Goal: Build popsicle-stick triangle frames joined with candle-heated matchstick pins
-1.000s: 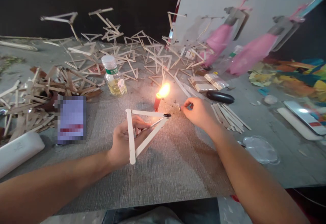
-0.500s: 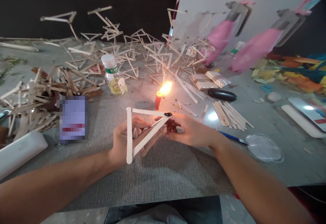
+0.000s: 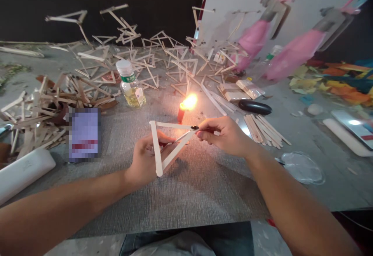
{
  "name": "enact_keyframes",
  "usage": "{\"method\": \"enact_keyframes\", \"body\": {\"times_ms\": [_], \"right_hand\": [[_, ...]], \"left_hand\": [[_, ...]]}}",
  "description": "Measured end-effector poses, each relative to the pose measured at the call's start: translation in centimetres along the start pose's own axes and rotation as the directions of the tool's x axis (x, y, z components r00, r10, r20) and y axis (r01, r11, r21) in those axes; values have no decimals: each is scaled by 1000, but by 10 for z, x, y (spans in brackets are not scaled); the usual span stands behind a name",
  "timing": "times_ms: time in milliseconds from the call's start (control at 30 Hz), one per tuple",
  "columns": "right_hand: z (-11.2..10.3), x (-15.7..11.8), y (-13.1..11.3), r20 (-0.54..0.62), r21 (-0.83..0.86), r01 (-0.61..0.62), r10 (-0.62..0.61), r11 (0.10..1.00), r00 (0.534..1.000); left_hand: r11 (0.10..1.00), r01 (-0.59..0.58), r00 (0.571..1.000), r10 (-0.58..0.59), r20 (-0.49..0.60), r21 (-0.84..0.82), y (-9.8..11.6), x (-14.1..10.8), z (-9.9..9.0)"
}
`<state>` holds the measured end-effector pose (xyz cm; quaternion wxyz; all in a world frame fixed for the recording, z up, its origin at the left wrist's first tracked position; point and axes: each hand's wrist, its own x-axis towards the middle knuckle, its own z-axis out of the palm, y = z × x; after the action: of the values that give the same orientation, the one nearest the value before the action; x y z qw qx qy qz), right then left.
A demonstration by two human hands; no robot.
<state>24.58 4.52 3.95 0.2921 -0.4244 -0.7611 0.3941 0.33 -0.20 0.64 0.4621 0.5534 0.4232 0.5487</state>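
Observation:
A triangular frame of pale wooden sticks (image 3: pixel 157 149) is held up over the table, one corner blackened. My left hand (image 3: pixel 145 155) is closed round its left part, partly hidden behind the sticks. The thumb and fingers of my right hand (image 3: pixel 217 133) pinch the frame at the dark corner. Just beyond that corner stands a red candle (image 3: pixel 181 115) with a bright flame leaning right. The frame appears apart from the flame.
Joined stick shapes (image 3: pixel 151 60) spread across the back. At left are a stick pile (image 3: pixel 37 112), a purple box (image 3: pixel 84 133) and a white case (image 3: pixel 27 174). A bottle (image 3: pixel 131 85) stands behind. Loose sticks (image 3: pixel 264 131) and a clear disc (image 3: pixel 303 167) lie right.
The frame has shifted slightly right and away from me, and turned a little. My right hand has moved up and right, its fingers now pinching the dark corner.

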Motion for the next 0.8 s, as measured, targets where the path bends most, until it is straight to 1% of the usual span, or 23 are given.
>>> {"method": "enact_keyframes", "body": {"times_ms": [100,200,300,367,433,500,567,600,667,800], "right_hand": [[-9,-2,0,-53,-90,32,-37,995,998],[-14,-2,-2,-86,-152,29,-42,988,995],[-12,-1,-4,-108,-130,48,-62,990,992],[-5,1,-3,-137,-112,99,-114,989,984],[4,2,-2,-182,-116,194,-212,974,960],[10,1,-2,-210,-160,307,-336,938,918],[12,0,-2,-221,-221,378,-424,899,878],[10,0,-2,-227,-257,390,-447,884,865],[4,-2,-1,-247,-349,371,-466,860,849],[-11,-3,0,-223,-561,322,-514,762,828]], "left_hand": [[996,72,997,-72,14,-59,-5,-1,2],[987,141,990,-139,33,-78,-10,-3,3],[991,131,991,-130,18,-37,-11,-2,1],[996,93,996,-92,-19,18,-11,-1,-1],[995,59,997,-55,-48,83,-13,-1,-3],[988,47,998,-39,-58,145,-16,-1,-5],[984,59,997,-50,-58,166,-19,-1,-6],[985,71,996,-63,-57,154,-21,-2,-6],[990,88,996,-84,-44,110,-23,-2,-5],[994,43,999,-41,-21,101,-23,-3,-3]]}}
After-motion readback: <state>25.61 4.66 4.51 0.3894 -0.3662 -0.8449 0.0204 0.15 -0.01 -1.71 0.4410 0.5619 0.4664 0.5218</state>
